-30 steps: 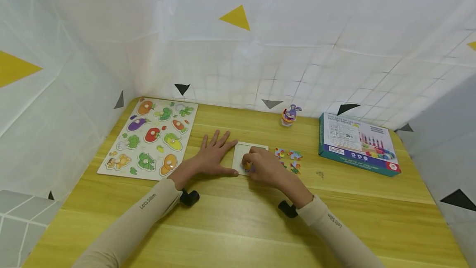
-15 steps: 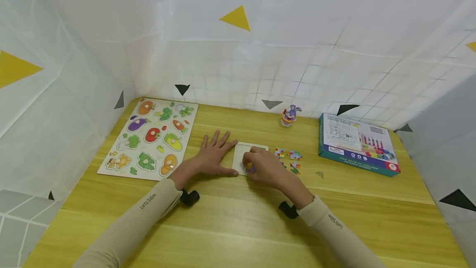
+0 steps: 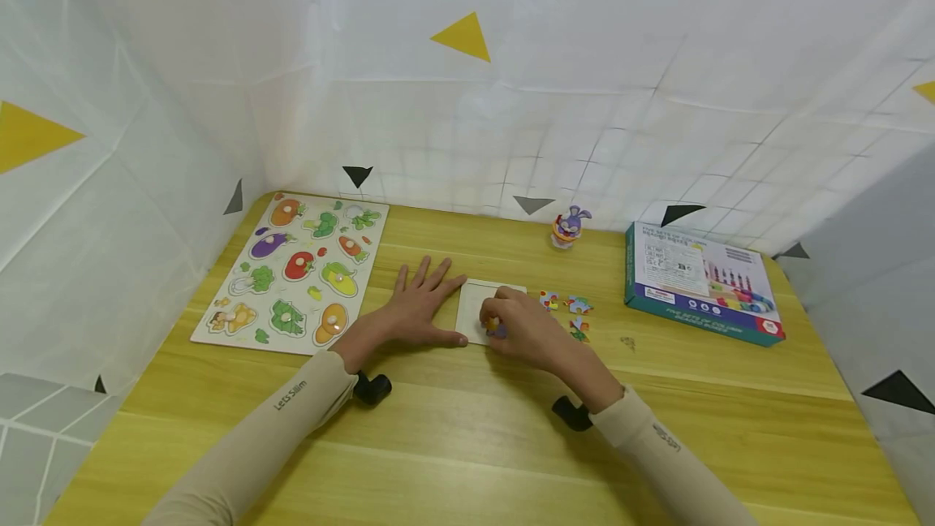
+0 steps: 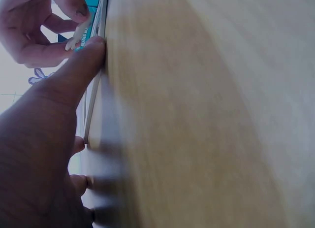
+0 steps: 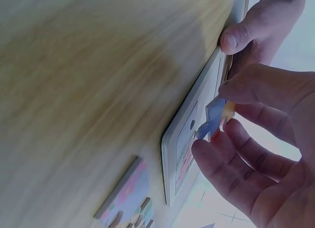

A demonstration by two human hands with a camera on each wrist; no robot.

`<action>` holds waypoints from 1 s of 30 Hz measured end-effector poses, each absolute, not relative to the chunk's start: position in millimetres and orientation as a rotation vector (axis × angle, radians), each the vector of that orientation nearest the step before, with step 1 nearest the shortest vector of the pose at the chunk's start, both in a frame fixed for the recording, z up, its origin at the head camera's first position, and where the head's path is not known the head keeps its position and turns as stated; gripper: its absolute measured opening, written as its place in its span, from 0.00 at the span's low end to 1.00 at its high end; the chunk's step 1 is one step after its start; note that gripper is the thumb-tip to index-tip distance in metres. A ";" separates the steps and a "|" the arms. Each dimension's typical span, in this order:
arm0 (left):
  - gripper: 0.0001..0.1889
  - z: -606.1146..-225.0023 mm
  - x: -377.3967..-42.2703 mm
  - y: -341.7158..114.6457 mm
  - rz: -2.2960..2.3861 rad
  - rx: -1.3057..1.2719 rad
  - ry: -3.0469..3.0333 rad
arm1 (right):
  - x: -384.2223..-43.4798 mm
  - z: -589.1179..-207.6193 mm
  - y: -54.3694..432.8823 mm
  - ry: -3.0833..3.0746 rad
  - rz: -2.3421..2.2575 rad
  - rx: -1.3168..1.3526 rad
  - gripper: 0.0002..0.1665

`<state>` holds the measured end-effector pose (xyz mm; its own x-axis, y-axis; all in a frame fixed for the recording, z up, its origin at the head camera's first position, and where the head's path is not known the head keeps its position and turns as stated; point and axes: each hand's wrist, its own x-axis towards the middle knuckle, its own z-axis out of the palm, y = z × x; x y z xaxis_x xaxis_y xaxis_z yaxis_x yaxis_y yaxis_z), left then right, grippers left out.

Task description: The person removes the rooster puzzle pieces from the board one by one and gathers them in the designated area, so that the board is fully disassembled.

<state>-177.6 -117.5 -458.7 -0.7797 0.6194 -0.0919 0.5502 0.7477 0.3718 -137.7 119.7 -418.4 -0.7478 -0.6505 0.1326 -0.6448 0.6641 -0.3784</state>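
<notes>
My right hand (image 3: 524,329) pinches a jigsaw piece (image 5: 213,117) between thumb and fingers, over a small pale puzzle tray (image 3: 474,296). The piece is blue with some orange and stands tilted above the tray in the right wrist view. My left hand (image 3: 418,313) rests with fingers spread on the table, left of the tray. Its thumb and fingertips are at the tray's edge. To the right of the tray lie several loose jigsaw pieces (image 3: 579,305), partly hidden behind my right hand. A faint printed picture shows inside the tray.
A vegetable peg puzzle board (image 3: 298,265) lies at the left of the wooden table (image 3: 453,445). Behind the loose pieces stands a purple rabbit toy (image 3: 570,226). A flat bead-set box (image 3: 704,282) lies at the right. White sheeting (image 3: 409,128) rises behind the table.
My right hand has shifted slightly to the right with the jigsaw piece in its fingers, covering more of the loose pieces. The left hand has stayed in place.
</notes>
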 end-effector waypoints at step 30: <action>0.55 -458.6 -177.7 -117.3 0.477 0.930 2.732 | -120.8 -416.5 150.3 2.897 -0.575 -1.060 0.13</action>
<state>-177.7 -117.3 -458.6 -0.7768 0.6221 -0.0982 0.5519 0.7475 0.3697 -120.8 150.3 -416.5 -0.7719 -0.6243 0.1204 -0.6230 0.7047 -0.3395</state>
